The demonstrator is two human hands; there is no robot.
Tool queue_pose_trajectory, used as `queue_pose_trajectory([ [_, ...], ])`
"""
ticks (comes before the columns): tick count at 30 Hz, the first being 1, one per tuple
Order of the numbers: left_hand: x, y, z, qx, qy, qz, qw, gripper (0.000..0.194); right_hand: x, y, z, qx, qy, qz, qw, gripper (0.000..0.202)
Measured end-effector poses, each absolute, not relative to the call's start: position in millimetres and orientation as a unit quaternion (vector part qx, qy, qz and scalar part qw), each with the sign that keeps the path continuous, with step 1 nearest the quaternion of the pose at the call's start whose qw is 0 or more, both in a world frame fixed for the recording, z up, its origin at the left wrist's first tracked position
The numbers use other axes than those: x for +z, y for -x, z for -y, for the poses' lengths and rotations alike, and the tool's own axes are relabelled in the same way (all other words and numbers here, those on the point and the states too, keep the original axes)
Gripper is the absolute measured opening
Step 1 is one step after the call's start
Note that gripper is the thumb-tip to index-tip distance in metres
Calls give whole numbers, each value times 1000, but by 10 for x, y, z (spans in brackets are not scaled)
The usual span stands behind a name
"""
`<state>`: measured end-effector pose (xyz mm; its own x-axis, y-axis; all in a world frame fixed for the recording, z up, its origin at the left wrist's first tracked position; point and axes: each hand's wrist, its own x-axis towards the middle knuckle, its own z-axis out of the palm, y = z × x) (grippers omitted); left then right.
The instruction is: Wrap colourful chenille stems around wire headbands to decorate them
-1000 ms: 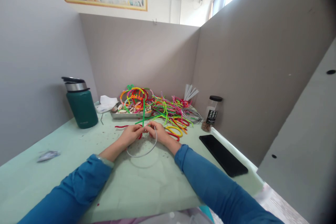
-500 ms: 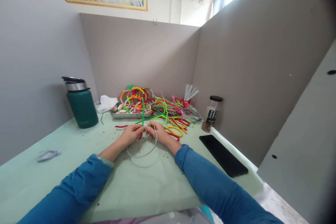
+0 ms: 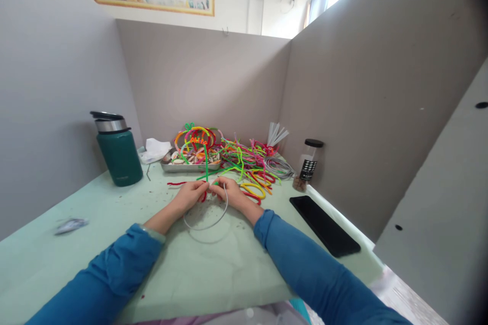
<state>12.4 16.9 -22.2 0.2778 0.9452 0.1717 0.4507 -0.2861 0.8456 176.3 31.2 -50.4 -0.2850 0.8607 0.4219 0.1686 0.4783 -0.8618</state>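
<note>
Near the middle of the table, my left hand is closed in a pinch where a green pipe cleaner meets a thin grey hoop. The green piece stands upright above the fingertips. My right hand pinches the hoop and a bit of green just to the right, the fingertips of both hands almost touching. The hoop hangs below the hands over the green tablecloth. A short red piece shows by my left fingertips; whether it is attached cannot be seen.
Behind the hands are a metal tray with finished colourful hoops and a pile of pipe cleaners. A green bottle stands left. At right are a jar, a coil of grey wire and a black phone. Partitions surround the table.
The upright green piece has tilted slightly to the left at its top. Both hands stay in nearly the same place, with small finger movements.
</note>
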Motion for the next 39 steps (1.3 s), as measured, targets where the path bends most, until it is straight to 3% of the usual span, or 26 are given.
queue_pose_trajectory([
  [39,-272,-82,-221,340,-739,-474,339,36,-425,-1752,-223,379,379,715,449,19],
])
